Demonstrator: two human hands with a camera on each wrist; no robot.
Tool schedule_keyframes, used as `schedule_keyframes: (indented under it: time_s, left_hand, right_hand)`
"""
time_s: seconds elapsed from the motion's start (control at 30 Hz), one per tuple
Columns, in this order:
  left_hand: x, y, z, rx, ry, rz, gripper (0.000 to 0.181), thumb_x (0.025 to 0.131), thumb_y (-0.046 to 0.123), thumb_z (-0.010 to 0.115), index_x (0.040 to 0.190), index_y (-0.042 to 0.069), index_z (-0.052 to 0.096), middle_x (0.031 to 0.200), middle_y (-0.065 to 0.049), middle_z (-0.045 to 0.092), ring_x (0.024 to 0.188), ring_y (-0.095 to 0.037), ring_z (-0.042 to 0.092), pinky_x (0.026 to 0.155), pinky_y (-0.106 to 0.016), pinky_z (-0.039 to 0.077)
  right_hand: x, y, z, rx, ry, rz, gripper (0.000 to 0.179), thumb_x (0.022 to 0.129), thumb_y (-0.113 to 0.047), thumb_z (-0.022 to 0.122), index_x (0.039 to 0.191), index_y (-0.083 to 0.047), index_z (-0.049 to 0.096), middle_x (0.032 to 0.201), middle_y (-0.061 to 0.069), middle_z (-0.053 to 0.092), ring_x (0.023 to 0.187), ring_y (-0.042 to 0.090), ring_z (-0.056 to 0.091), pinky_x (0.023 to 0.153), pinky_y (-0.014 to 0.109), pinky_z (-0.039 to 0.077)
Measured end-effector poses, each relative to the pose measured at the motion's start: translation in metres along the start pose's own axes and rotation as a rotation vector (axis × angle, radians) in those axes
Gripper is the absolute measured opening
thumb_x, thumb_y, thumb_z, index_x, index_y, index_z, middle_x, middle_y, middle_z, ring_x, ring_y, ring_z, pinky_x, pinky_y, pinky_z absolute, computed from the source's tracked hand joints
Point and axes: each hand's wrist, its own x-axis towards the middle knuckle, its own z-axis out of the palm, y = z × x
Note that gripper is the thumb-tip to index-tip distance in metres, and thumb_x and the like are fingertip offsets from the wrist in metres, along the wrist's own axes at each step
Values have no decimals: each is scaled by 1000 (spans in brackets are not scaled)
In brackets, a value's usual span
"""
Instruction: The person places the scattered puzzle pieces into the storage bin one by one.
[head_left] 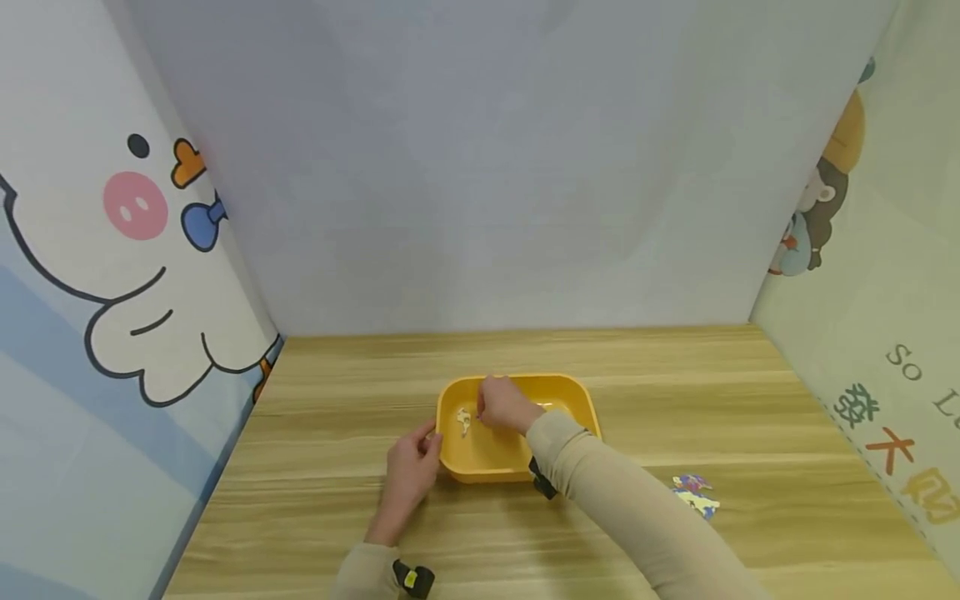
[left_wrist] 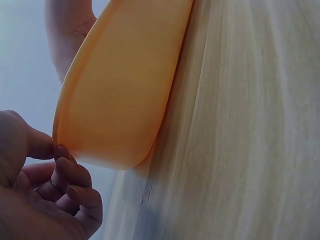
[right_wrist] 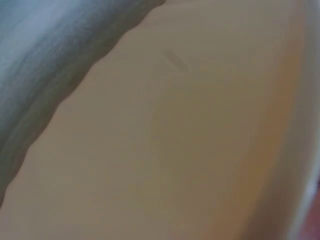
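A yellow plastic tray (head_left: 480, 477) with rounded corners sits on the wooden table. At its left side my left hand (head_left: 414, 467) pinches the rim between thumb and fingers; the left wrist view shows this hand (left_wrist: 50, 185) at the edge of the tray (left_wrist: 120, 90). My right hand (head_left: 506, 403) reaches down into the tray, back of the hand upward, its fingertips hidden; I cannot tell whether it holds anything. A small pale cut-out piece (head_left: 463, 421) lies in the tray left of these fingers. The right wrist view is blurred, with the sleeve (right_wrist: 55, 65) across the tray's inside.
Several colourful flat pieces, perhaps of a puzzle (head_left: 696, 500), lie on the table (head_left: 787, 467) to the right, beside the right forearm. A plain grey wall (head_left: 510, 167) stands behind the table, and printed panels close off both sides.
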Motion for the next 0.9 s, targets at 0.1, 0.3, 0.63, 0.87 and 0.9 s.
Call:
schedule_keyframes:
  time_s: [0.1,0.3,0.63,0.87,0.9]
  left_hand:
    - [0,0,0,0,-13,5,29,91,4,59,118,-7,63,65,0,54,51,-11,45,44,-23,39]
    - [-1,2,-1,0,-8,8,29,91,4,60,117,-8,63,65,0,54,51,-11,46,45,-23,39]
    - [-1,3,0,4,-10,-3,28,91,4,60,117,-7,63,65,0,55,51,-10,46,45,-23,39]
    - [0,4,0,17,-10,-20,29,91,5,60,118,-7,63,65,-1,56,51,-11,46,45,-23,40]
    - [0,3,0,20,-11,-21,29,91,5,60,118,-7,63,65,-1,56,51,-11,46,45,-23,40]
  right_hand:
    - [0,-1,1,11,-5,6,7,79,-7,76,74,-6,71,72,2,64,64,16,56,59,27,49]
    - [0,-3,1,24,-19,19,5,79,-6,75,76,-6,71,74,2,64,66,15,56,61,26,49]
    - [0,-2,2,12,-1,29,8,80,-9,73,73,-9,69,71,-1,62,64,15,56,60,27,49]
    - [0,-4,4,-11,-6,57,8,82,-14,74,77,-10,69,73,-2,62,63,14,56,61,30,49]
    - [0,-4,5,-10,-5,57,8,82,-15,74,77,-10,69,74,-2,62,64,14,56,61,30,50]
